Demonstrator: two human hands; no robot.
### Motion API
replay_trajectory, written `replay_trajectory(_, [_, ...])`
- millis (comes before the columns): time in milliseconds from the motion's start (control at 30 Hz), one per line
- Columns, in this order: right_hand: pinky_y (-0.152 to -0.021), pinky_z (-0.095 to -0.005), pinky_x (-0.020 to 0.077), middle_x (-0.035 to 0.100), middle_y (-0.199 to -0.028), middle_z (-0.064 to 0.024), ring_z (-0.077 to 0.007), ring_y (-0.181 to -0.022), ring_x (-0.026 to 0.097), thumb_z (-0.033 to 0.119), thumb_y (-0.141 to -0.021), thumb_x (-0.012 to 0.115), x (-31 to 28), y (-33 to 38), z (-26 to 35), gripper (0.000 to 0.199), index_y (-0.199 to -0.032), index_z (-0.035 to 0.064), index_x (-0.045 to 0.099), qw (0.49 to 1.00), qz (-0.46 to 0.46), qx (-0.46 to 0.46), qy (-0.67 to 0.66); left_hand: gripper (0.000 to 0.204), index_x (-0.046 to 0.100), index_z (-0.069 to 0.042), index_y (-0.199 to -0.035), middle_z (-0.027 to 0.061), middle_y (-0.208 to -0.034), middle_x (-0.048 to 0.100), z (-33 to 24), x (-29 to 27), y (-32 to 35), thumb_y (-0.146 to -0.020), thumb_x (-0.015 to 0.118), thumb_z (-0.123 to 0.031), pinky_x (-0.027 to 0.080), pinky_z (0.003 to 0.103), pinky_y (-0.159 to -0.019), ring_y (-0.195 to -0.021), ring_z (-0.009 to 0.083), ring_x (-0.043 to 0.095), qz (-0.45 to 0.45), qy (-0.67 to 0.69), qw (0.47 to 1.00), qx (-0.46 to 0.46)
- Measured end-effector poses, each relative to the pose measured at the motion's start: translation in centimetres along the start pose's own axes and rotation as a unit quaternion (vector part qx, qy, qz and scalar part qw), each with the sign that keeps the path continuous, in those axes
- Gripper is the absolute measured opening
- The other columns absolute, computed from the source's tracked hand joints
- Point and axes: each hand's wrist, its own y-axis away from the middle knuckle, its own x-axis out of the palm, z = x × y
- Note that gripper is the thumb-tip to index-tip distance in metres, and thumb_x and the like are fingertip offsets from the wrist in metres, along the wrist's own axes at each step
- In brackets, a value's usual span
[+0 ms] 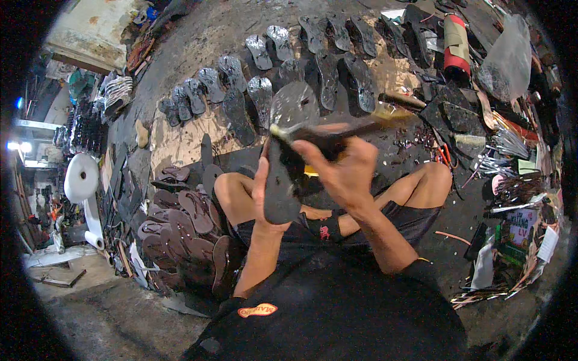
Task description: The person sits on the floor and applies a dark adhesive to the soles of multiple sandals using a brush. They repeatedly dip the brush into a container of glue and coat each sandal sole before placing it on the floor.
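My left hand (pixel 260 194) is closed around the lower part of a dark sandal sole (pixel 281 201), its fingers along the left edge. The sole is raised above my crossed legs, toe end away from me; its upper part looks shiny. My right hand (pixel 350 174) is closed on a long dark tool (pixel 328 139), smeared by motion, so its kind is unclear. A pale tip at the tool's left end lies over the middle of the sole; whether it touches I cannot tell. Its yellowish right end is blurred.
Several dark soles (pixel 259 99), some glossy, lie in rows on cardboard (pixel 165 141) ahead. Brown sandals (pixel 180 231) are heaped at my left, near a white roll (pixel 81 177). At right are a red-and-beige cylinder (pixel 456 42), a clear plastic bag (pixel 509 57) and metal tools (pixel 509 141).
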Motion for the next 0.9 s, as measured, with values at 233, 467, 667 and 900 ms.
replay_trajectory(233, [-0.074, -0.0278, 0.0593, 0.080, -0.095, -0.0072, -0.0128, -0.082, 0.074, 0.015, -0.087, 0.092, -0.2, -0.2, -2.0, 0.028, -0.104, -0.0024, 0.078, 0.988, -0.018, -0.080, 0.133, 0.040, 0.067, 0.000, -0.125, 0.0110, -0.106, 0.074, -0.1, 1.7, 0.5, -0.111, 0.053, -0.035, 0.059, 0.034, -0.078, -0.085, 0.0212, 0.074, -0.086, -0.403, 0.890, 0.194])
replay_trajectory(467, [-0.087, -0.0441, 0.0597, 0.080, -0.092, -0.0095, -0.0285, -0.088, 0.077, 0.016, -0.072, 0.093, -0.4, 1.9, 0.6, 0.028, -0.097, 0.0120, 0.082, 0.969, 0.206, -0.126, 0.060, 0.057, 0.040, -0.013, -0.163, 0.0125, -0.150, 0.060, -0.6, 3.7, -1.2, -0.114, 0.047, -0.041, 0.055, 0.043, -0.108, -0.129, 0.0276, 0.065, -0.198, -0.042, 0.979, -0.030])
replay_trajectory(667, [-0.065, -0.0351, 0.0572, 0.079, -0.081, -0.0116, -0.0232, -0.071, 0.077, 0.024, -0.084, 0.091, 0.6, 0.9, 1.1, 0.025, -0.094, 0.0028, 0.082, 0.969, 0.072, -0.139, 0.191, 0.059, 0.036, -0.008, -0.164, 0.0144, -0.152, 0.056, 0.9, 1.4, -1.3, -0.116, 0.041, -0.043, 0.050, 0.043, -0.115, -0.132, 0.0275, 0.062, -0.033, -0.169, 0.982, 0.084])
replay_trajectory(900, [-0.069, -0.0351, 0.0576, 0.078, -0.088, -0.0101, -0.0220, -0.080, 0.076, 0.017, -0.082, 0.093, 0.0, 3.7, -0.9, 0.024, -0.099, 0.0049, 0.082, 0.995, 0.084, -0.021, 0.054, 0.061, 0.038, -0.006, -0.162, 0.0189, -0.153, 0.055, -0.1, -1.7, -0.5, -0.115, 0.038, -0.045, 0.058, 0.041, -0.104, -0.126, 0.0258, 0.066, -0.044, -0.310, 0.937, 0.156])
